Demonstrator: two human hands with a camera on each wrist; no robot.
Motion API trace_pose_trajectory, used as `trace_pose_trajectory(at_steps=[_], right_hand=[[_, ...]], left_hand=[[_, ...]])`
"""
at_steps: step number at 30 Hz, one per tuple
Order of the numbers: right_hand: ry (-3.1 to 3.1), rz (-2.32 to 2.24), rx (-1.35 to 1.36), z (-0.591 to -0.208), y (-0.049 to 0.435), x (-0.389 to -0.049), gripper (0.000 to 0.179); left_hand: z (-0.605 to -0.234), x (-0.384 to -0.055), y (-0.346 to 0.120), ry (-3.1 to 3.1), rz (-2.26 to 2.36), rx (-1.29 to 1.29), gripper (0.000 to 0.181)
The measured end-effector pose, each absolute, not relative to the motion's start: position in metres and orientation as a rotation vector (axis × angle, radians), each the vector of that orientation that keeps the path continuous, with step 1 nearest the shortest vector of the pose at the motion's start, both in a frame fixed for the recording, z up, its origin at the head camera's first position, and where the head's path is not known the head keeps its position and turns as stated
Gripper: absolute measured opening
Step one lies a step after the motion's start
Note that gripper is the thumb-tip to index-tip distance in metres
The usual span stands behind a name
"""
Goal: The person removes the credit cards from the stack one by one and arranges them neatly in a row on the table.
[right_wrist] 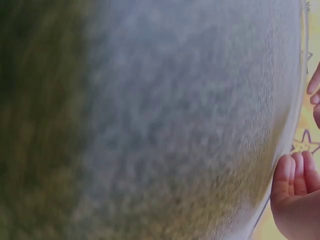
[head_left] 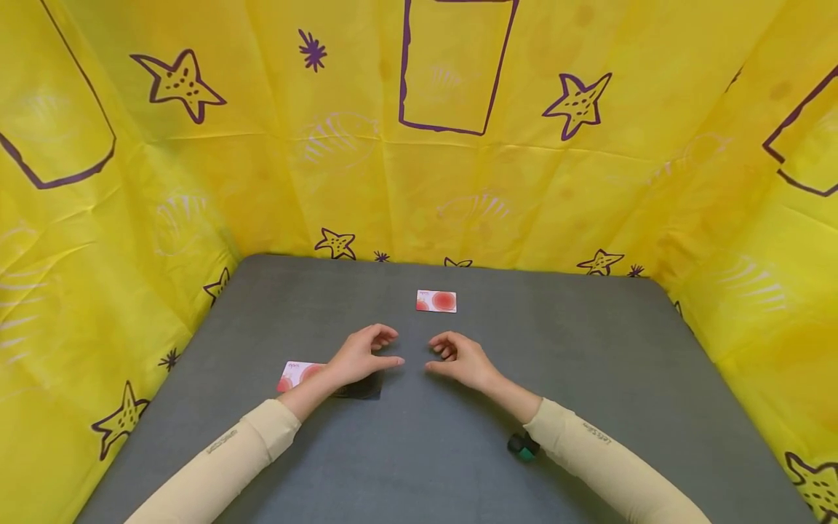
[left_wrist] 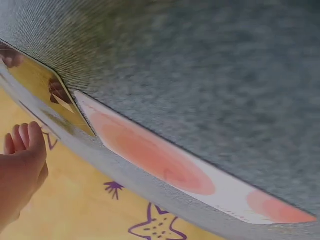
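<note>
My left hand (head_left: 363, 353) hovers left of centre with fingers loosely bent and thumb apart, holding nothing. Beneath its wrist lie a white card with red circles (head_left: 297, 373) and a dark glossy card (head_left: 366, 388), both partly covered by the hand and forearm. The left wrist view has the red-and-white card (left_wrist: 150, 150) end to end with the shiny card (left_wrist: 40, 85), which mirrors the yellow cloth. Opposite, my right hand (head_left: 461, 360) is likewise loosely bent and holds nothing, its fingertips a short gap from the left's. Beyond both hands lies another red-and-white card (head_left: 436, 301).
Dark grey cloth covers the table (head_left: 589, 349). Yellow curtains (head_left: 366, 189) with purple starfish drawings enclose its back and sides. A small black and green device (head_left: 523, 446) sits under the right wrist.
</note>
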State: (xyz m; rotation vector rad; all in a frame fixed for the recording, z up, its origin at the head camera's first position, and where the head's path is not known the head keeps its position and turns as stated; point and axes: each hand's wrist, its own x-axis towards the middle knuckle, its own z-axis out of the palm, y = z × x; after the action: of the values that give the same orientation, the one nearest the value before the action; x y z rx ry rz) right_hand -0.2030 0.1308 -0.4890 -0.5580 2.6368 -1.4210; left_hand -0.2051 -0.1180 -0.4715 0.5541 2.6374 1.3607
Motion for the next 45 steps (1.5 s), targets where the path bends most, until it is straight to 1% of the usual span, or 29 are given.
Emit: trace_pose_trajectory(at_steps=[9,20,36,45], right_hand=[[2.684,-1.476,-0.430,-0.489,0.142,-0.216,0.037],[2.740,-1.438,-0.300,-0.488,0.151,-0.228,0.038],[2.810,-1.405,-0.213,-0.486,0.160,-0.257,0.042],[2.850,-1.360,-0.242,-0.488,0.160,-0.272,0.045]], left_hand=[[-0.469,-0.220,-0.101,2.666,1.326,0.367,0.049],[-0.466,-0.237,-0.086,2.672,1.327,0.250,0.051],[-0.465,-0.266,-0.076,2.693,1.385,0.192,0.052],[-0.468,-0.280,-0.068,2.714,1.389,0.188,0.054]])
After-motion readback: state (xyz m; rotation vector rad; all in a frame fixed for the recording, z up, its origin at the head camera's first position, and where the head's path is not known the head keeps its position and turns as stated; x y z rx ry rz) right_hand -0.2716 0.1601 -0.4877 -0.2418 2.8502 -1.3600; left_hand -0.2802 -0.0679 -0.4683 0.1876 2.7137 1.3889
